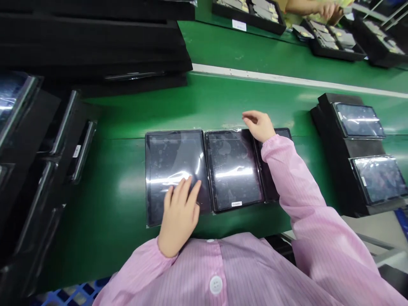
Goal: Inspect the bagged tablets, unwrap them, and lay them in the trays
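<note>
Three dark tablet screens in clear film lie side by side in front of me. My left hand (180, 208) rests over the lower part of the left tablet (168, 155), its fingers spread. Above the top right corner of the middle tablet (234, 187), my right hand (259, 125) is bent at the wrist with thumb and fingers drawn together. Whatever is between those fingertips, if anything, is too small to make out. My right forearm and sleeve partly cover the right tablet (269, 180). A small white label shows at the middle tablet's lower edge.
Black foam racks (47, 123) with film-wrapped screens stand at left. Another black foam block (333, 148) at right bears two screens. Black foam (95, 46) is stacked behind. Beyond the white rail (255, 75), black trays (267, 25) hold small parts, near a co-worker's hand (327, 9).
</note>
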`<state>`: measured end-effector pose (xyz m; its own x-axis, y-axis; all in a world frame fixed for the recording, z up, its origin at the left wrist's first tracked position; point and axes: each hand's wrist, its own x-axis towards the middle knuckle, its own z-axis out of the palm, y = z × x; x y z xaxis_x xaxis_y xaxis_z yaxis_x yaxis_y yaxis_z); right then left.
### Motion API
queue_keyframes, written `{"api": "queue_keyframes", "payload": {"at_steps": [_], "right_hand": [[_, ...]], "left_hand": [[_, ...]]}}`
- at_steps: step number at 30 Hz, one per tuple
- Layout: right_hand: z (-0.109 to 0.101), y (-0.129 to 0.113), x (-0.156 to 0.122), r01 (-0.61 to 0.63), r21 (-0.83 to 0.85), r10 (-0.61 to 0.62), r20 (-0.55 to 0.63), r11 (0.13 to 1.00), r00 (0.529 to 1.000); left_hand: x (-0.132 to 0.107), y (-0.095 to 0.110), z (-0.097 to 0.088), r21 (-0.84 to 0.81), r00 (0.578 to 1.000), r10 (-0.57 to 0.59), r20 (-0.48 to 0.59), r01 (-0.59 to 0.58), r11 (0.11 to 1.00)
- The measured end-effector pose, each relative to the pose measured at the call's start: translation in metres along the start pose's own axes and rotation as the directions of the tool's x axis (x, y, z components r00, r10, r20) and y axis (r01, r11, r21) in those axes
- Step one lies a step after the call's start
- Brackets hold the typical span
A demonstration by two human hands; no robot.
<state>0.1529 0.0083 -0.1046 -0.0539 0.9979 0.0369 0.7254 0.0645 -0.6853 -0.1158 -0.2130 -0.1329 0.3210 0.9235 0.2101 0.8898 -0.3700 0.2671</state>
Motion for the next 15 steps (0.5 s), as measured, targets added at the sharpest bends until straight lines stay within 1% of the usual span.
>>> {"api": "queue_keyframes", "payload": {"at_steps": [2, 3, 5, 8, 11, 13, 15], "right_hand": [[-0.005, 0.004, -0.008, 0.061, -0.061, -0.057, 0.073, 0.996, 0.996], [-0.005, 0.004, -0.011, 0.097, -0.08, -0.087, 0.113, 0.992, 0.99], [-0.002, 0.002, -0.016, 0.165, -0.103, -0.146, 0.171, 0.981, 0.974], [0.004, -0.003, -0.023, 0.232, -0.118, -0.205, 0.2, 0.966, 0.958], [0.003, -0.009, -0.04, 0.263, -0.097, -0.235, 0.235, 0.96, 0.943], [-0.005, -0.014, -0.059, 0.276, -0.062, -0.249, 0.277, 0.959, 0.928], [-0.023, -0.018, -0.08, 0.264, 0.012, -0.248, 0.377, 0.965, 0.892]], "left_hand": [[0.008, 0.013, 0.007, 0.029, 0.995, 0.097, -0.011, -0.097, 0.995], [0.011, 0.018, 0.011, 0.041, 0.993, 0.119, -0.023, -0.118, 0.992], [0.015, 0.025, 0.015, 0.045, 0.993, 0.116, -0.035, -0.114, 0.992], [0.015, 0.026, 0.019, -0.005, 0.998, 0.061, -0.004, -0.061, 0.998], [0.012, 0.024, 0.02, -0.03, 0.999, -0.044, 0.021, 0.044, 0.999], [0.01, 0.022, 0.019, -0.005, 0.993, -0.116, 0.016, 0.117, 0.993], [0.01, 0.021, 0.018, 0.019, 0.989, -0.14, 0.043, 0.14, 0.99]]}}
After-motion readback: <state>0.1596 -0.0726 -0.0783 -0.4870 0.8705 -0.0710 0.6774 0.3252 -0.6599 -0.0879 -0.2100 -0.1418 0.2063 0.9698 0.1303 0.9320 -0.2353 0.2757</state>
